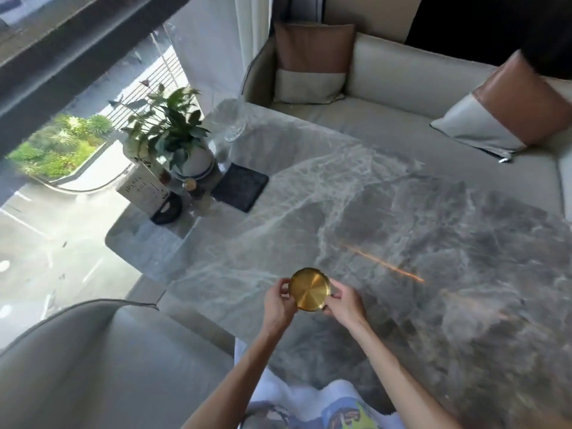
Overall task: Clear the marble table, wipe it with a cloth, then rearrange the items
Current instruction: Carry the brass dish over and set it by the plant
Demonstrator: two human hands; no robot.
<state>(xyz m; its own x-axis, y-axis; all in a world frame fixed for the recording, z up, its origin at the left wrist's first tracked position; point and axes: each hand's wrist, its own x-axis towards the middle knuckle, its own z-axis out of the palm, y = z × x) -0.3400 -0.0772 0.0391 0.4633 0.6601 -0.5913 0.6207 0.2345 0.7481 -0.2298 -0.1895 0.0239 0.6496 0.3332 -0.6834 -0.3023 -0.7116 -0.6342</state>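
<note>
In the head view, I am holding a round gold dish just above the near part of the marble table. My left hand and right hand are pinching its opposite rims. I am judging it stiff, light and slippery, so the rim is looking like the safest hold.

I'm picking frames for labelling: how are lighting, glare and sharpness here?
Head view: daylight washes out the left corner of the marble table; an orange streak crosses it; the gold disc between left hand and right hand gleams; the plant looks soft; lens distortion bends the window frame.
</note>
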